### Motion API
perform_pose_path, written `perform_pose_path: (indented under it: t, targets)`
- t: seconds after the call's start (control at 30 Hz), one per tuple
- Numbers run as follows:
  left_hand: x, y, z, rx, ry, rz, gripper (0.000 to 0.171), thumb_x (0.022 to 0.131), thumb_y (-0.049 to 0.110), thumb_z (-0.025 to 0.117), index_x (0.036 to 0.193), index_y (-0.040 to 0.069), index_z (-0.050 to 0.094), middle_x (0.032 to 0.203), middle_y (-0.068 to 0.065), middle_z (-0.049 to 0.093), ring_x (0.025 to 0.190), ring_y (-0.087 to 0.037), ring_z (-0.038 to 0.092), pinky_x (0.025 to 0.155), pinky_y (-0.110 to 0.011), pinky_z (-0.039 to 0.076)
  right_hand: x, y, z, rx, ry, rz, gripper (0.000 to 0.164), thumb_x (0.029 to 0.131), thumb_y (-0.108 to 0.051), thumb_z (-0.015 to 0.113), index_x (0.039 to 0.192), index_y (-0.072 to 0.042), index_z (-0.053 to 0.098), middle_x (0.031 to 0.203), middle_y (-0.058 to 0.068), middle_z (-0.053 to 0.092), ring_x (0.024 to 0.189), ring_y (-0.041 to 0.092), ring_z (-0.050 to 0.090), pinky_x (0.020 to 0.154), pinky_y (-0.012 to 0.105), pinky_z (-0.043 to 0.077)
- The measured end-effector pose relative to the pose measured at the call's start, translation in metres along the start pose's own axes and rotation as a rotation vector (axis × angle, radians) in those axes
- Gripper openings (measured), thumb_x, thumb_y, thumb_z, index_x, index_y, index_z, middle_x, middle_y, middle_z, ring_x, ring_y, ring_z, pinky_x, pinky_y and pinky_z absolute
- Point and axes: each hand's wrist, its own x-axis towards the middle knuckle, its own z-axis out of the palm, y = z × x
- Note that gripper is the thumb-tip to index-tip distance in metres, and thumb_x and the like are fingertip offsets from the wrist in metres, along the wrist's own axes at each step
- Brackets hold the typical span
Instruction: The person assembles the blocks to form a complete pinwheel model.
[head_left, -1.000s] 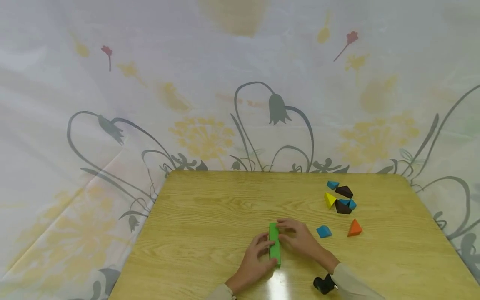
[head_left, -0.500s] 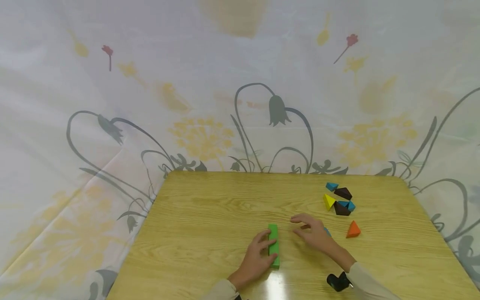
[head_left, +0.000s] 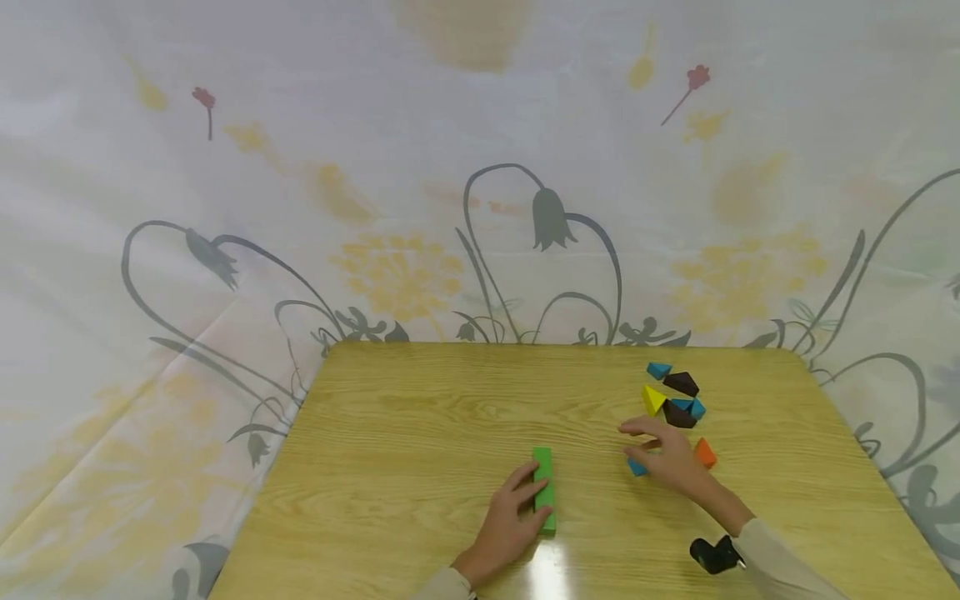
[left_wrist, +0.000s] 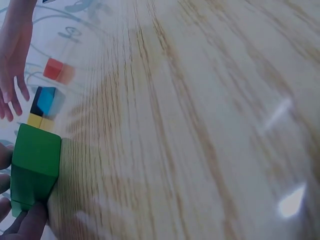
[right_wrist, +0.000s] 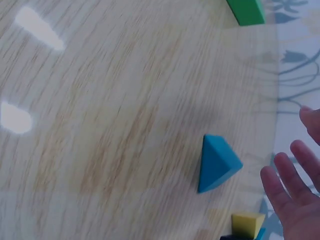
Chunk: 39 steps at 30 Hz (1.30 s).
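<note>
A long green block (head_left: pixel 545 479) lies on the table in the head view, its length pointing away from me. My left hand (head_left: pixel 504 521) holds it from the left, with fingers and thumb on it. The left wrist view shows the block's end face (left_wrist: pixel 37 147) with fingertips around it. Over to the right, my right hand (head_left: pixel 671 462) hovers with fingers loosely spread and nothing between them. A blue wedge-shaped block (head_left: pixel 637 467) sits under its fingers, partly hidden in the head view. The whole blue block (right_wrist: pixel 217 162) shows in the right wrist view, apart from the fingers.
An orange triangular block (head_left: pixel 705 453) lies just beyond my right hand. Farther back is a cluster with a yellow block (head_left: pixel 653 400), dark brown blocks (head_left: pixel 682 383) and small blue blocks (head_left: pixel 659 371). A flower-printed curtain (head_left: pixel 420 208) hangs behind the wooden table (head_left: pixel 420 417).
My right hand has left the green block and moved right to the blue wedge-shaped block. My left hand has stayed on the green block, which lies in about the same place.
</note>
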Motion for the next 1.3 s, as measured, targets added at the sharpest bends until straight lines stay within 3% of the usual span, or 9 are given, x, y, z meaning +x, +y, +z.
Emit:
perform_pose_path:
  t: [0.1, 0.3, 0.63, 0.97, 1.3]
  targets:
    - [0.001, 0.000, 0.000, -0.001, 0.004, 0.018, 0.039, 0.091, 0.012, 0.064, 0.124, -0.008, 0.056, 0.140, -0.022, 0.040, 0.125, -0.042, 0.044, 0.098, -0.028, 0.044, -0.004, 0.006, -0.007, 0.009, -0.007, 0.035, 0.027, 0.081, 0.002, 0.071, 0.108, 0.001, 0.067, 0.108, 0.016, 0.064, 0.094, 0.008, 0.060, 0.067, 0.025, 0.057]
    - [0.003, -0.001, 0.000, 0.016, 0.010, 0.040, 0.039, 0.092, 0.014, 0.064, 0.123, -0.008, 0.057, 0.139, -0.021, 0.040, 0.124, -0.041, 0.045, 0.097, -0.028, 0.045, -0.012, 0.020, -0.013, -0.025, -0.055, 0.106, 0.029, 0.082, -0.001, 0.071, 0.110, 0.005, 0.066, 0.107, 0.016, 0.064, 0.092, 0.035, 0.062, 0.067, 0.023, 0.057]
    - [0.001, -0.001, -0.001, 0.038, 0.008, 0.041, 0.039, 0.092, 0.015, 0.063, 0.124, -0.007, 0.057, 0.139, -0.022, 0.040, 0.124, -0.042, 0.044, 0.098, -0.031, 0.044, -0.024, 0.029, -0.009, -0.106, -0.064, 0.146, 0.019, 0.081, -0.002, 0.073, 0.098, 0.004, 0.070, 0.091, 0.007, 0.066, 0.074, 0.009, 0.060, 0.063, 0.023, 0.055]
    - [0.000, 0.003, -0.003, 0.026, 0.016, 0.037, 0.038, 0.091, 0.012, 0.065, 0.122, -0.008, 0.057, 0.138, -0.023, 0.042, 0.123, -0.042, 0.045, 0.097, -0.028, 0.045, -0.027, 0.028, -0.007, -0.091, -0.066, 0.225, 0.020, 0.078, -0.006, 0.077, 0.096, -0.001, 0.069, 0.094, 0.008, 0.065, 0.079, 0.017, 0.062, 0.065, 0.022, 0.055]
    - [0.000, 0.003, -0.002, 0.006, -0.010, -0.004, 0.040, 0.092, 0.013, 0.063, 0.125, -0.009, 0.055, 0.141, -0.020, 0.039, 0.126, -0.041, 0.043, 0.097, -0.025, 0.044, -0.033, 0.032, -0.003, -0.034, -0.051, 0.208, 0.022, 0.073, -0.003, 0.079, 0.089, -0.009, 0.065, 0.087, 0.001, 0.064, 0.074, 0.008, 0.062, 0.061, 0.023, 0.055]
